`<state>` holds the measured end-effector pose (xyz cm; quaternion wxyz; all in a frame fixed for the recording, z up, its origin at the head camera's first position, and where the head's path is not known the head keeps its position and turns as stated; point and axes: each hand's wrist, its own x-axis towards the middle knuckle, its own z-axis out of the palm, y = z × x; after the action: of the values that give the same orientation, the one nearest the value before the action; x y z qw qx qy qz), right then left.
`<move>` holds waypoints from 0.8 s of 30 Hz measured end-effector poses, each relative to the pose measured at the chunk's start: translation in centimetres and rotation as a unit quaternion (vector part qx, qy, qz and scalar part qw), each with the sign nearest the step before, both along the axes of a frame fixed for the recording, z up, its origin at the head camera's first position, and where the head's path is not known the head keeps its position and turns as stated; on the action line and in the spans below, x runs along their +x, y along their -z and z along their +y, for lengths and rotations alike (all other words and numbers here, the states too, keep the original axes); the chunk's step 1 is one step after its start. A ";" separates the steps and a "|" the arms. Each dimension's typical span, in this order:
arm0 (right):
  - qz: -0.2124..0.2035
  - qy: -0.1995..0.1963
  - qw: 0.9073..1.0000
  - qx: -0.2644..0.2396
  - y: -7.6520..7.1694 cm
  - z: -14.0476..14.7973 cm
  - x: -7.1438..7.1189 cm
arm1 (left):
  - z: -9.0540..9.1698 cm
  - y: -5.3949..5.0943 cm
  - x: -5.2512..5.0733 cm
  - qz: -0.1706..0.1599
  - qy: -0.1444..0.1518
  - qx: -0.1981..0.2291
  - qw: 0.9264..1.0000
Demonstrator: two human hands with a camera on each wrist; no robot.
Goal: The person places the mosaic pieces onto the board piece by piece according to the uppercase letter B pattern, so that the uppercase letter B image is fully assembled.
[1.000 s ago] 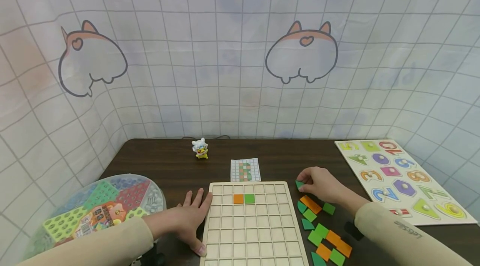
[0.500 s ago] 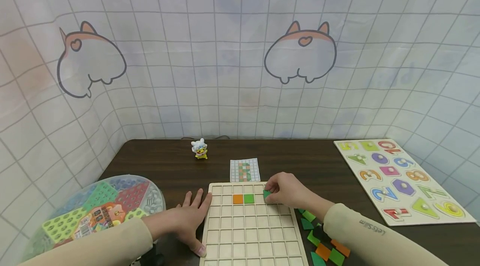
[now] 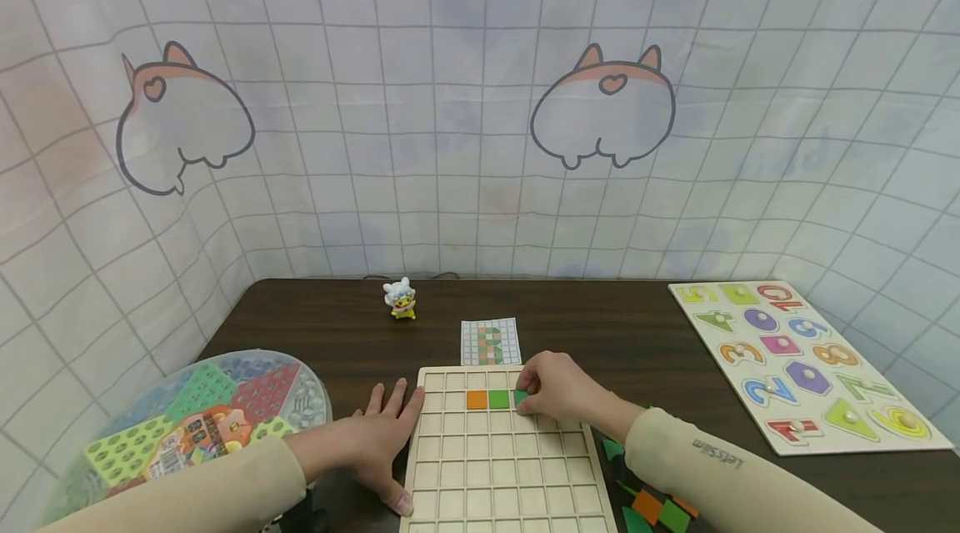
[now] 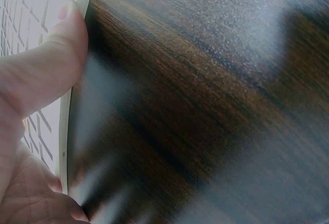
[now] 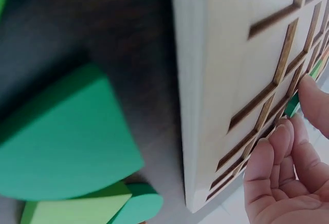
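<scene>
A pale wooden grid board (image 3: 498,473) lies on the dark table. Spread along its left edge is my left hand (image 3: 377,443), thumb and fingertips touching the rim. An orange square (image 3: 477,399) and a light green square (image 3: 498,399) sit side by side in the second row. My right hand (image 3: 558,388) pinches a dark green curved-edged piece (image 3: 520,397) at the cell just right of the light green square. In the right wrist view, the piece (image 5: 292,105) shows between thumb and fingers at the board surface. Fingers hide much of its shape.
Loose green and orange pieces (image 3: 647,506) lie right of the board, partly under the right sleeve. A printed pattern card (image 3: 491,341) touches the far edge. A number puzzle (image 3: 810,366) lies far right, a clear tub (image 3: 322,404) left, a small figurine (image 3: 401,298) behind.
My right hand has carried the dark green piece left from the loose pieces, over the board, to the cell next to the light green square. The left hand has stayed in place.
</scene>
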<state>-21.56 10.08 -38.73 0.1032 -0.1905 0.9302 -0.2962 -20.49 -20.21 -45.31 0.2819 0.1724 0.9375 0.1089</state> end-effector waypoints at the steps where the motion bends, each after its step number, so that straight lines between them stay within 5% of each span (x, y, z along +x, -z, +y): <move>1: -0.001 0.000 1.000 -0.001 0.0 -0.1 0.1 | 0.0 0.0 0.0 0.000 0.000 0.000 1.000; 10: -0.009 0.006 1.000 -0.014 0.1 -0.3 0.4 | -0.3 0.6 -0.3 -0.003 0.001 0.007 1.000; 24: 0.012 0.019 1.000 -0.006 -0.1 -0.3 0.1 | -0.1 0.0 -0.1 -0.005 0.000 0.003 1.000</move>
<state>-21.41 9.81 -38.62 0.0858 -0.1771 0.9331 -0.3010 -20.60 -20.28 -45.30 0.2864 0.1725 0.9356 0.1131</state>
